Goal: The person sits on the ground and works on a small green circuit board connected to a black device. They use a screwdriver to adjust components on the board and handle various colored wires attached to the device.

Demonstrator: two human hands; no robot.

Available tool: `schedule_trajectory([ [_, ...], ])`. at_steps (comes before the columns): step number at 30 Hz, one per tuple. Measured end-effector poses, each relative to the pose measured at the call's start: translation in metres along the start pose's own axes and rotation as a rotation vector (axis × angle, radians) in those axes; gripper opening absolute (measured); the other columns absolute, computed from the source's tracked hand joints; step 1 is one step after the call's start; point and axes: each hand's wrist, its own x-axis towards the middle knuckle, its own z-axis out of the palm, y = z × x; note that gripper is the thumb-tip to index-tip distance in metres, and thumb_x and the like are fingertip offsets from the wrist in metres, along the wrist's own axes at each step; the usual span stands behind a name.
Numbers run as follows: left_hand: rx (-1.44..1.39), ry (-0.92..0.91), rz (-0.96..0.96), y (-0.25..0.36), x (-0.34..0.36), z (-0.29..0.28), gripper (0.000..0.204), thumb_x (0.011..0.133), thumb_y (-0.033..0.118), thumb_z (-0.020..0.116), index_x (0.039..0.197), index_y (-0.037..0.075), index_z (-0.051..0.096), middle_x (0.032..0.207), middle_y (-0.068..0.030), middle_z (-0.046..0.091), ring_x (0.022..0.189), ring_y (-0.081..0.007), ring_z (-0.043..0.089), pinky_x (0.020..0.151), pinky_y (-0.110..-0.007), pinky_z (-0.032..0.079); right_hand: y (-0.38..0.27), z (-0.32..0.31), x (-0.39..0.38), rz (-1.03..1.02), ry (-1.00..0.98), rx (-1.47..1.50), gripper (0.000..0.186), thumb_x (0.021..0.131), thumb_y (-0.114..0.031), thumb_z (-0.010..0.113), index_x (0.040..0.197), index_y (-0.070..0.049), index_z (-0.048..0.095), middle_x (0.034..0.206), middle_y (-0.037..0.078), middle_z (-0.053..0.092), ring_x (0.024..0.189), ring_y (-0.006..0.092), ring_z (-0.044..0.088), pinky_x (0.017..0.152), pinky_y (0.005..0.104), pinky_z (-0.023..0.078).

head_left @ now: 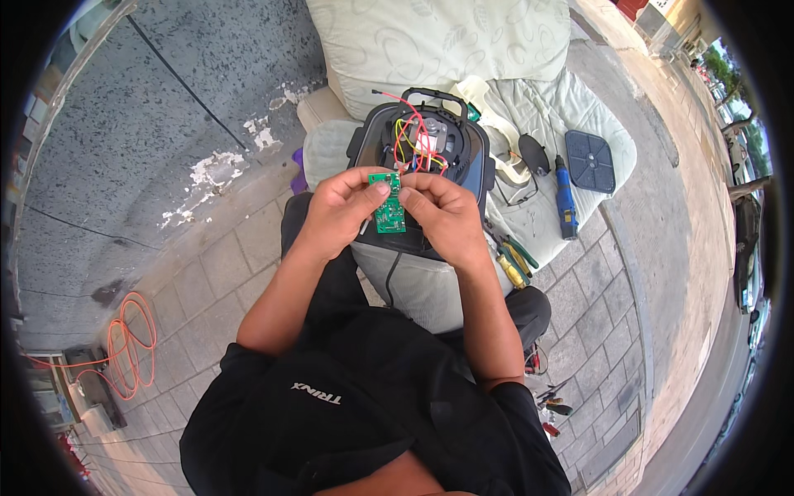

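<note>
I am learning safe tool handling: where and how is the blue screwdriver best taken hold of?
Take the blue screwdriver by its thick body, probably from the near side with the right hand, once free of the green board: the body lies toward the person, and the narrow dark tip points away.

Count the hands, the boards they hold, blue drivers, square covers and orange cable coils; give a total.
Left hand and right hand: 2
Held board: 1
Blue driver: 1
Square cover: 1
Orange coil: 1
Total: 6
</note>
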Motion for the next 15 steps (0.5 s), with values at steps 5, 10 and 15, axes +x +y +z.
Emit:
schedule_trajectory([
  [5, -0.021, -0.034, 0.025, -0.005, -0.001, 0.000, 0.025, 0.098, 0.005, 0.069, 0.122, -0.003, 0.066, 0.109, -0.0056, 0.072, 0.094, -0.0082, 0.066, 0.082, -0.025, 0.054, 0.001, 0.000, -0.002, -0.009, 0.019, -0.012, 0.019, 0.098, -0.008, 0.070, 0.112, 0.004, 0.070, 0.086, -0.002, 0.069, 0.077, 0.0025, 0.058, 0.069, 0.0208, 0.049],
  [10, -0.004, -0.012, -0.024, 0.004, 0.000, 0.006, 0.023, 0.098, 0.003, 0.068, 0.120, -0.003, 0.066, 0.107, -0.0054, 0.072, 0.092, -0.0084, 0.066, 0.079, -0.025, 0.054, -0.003, -0.016, -0.009, -0.016, 0.290, 0.079, 0.032, 0.094, 0.000, 0.061, 0.126, 0.001, 0.063, 0.095, 0.001, 0.060, 0.076, 0.0069, 0.055, 0.068, 0.0223, 0.047],
  [15, -0.030, 0.009, -0.062, -0.002, 0.001, 0.004, 0.023, 0.098, 0.006, 0.068, 0.119, -0.002, 0.067, 0.103, -0.0038, 0.073, 0.086, -0.0078, 0.066, 0.072, -0.024, 0.051, 0.023, -0.077, -0.049, 0.001, 0.431, 0.402, 0.036, 0.093, 0.009, 0.044, 0.125, 0.006, 0.060, 0.109, 0.012, 0.063, 0.087, 0.0202, 0.066, 0.075, 0.0350, 0.058],
])
